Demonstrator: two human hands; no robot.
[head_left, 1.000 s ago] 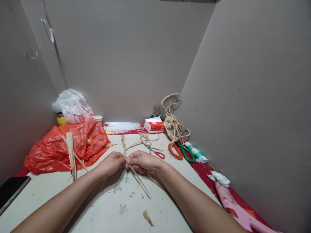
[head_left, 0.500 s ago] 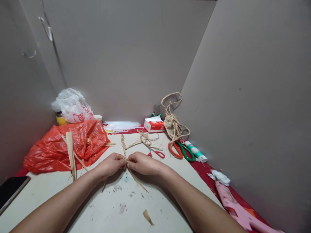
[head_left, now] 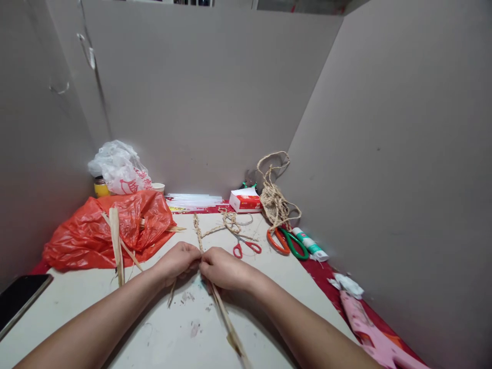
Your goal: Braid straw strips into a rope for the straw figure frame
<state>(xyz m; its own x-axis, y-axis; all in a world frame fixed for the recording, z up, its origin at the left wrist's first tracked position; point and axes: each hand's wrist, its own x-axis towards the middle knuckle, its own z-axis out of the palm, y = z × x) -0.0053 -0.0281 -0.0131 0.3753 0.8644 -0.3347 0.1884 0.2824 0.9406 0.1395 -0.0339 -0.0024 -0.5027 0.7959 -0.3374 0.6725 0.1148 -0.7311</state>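
My left hand (head_left: 177,261) and my right hand (head_left: 221,267) meet at the middle of the white table (head_left: 115,328), both pinched on the near end of a braided straw cord (head_left: 198,231). The braid runs away from my hands toward a tangle of cord further back. Loose flat straw strips (head_left: 226,320) trail from under my right hand toward me. A shorter strip (head_left: 171,293) sticks out below my left hand.
A red plastic bag (head_left: 115,230) with straw leaves (head_left: 115,241) lies at left, a white bag (head_left: 119,171) and yellow jar behind it. Small red scissors (head_left: 246,246), orange-and-green scissors (head_left: 286,242), a glue tube (head_left: 309,245), a rope bundle (head_left: 274,202) and a red-white box (head_left: 245,200) sit at back right. A phone (head_left: 19,300) lies far left.
The loose strips under my right hand have swung to point more toward me. Both hands stay pinched on the braid end. The view has shifted slightly.
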